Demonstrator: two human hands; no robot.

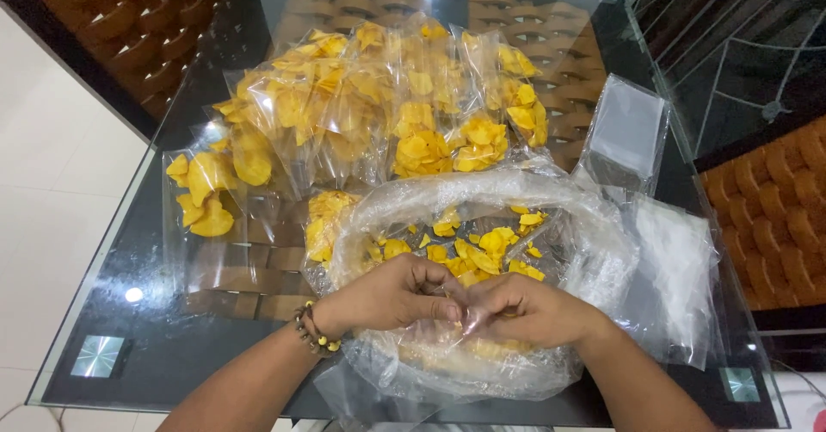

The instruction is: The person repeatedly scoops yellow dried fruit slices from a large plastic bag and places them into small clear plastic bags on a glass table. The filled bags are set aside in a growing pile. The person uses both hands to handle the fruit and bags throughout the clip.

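glass table [155, 346] | filled chip packets [370, 105] | big open bag [594, 251] | empty bags [628, 131]

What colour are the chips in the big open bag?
Bright yellow chips, seen through the big clear bag in the head view.

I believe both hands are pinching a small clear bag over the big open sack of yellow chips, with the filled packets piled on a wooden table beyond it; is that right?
Not quite: the table is glass, not wooden, as the head view shows. The rest holds: the left hand and right hand pinch a small clear bag over the big open sack of yellow chips, with the filled packets piled beyond it.
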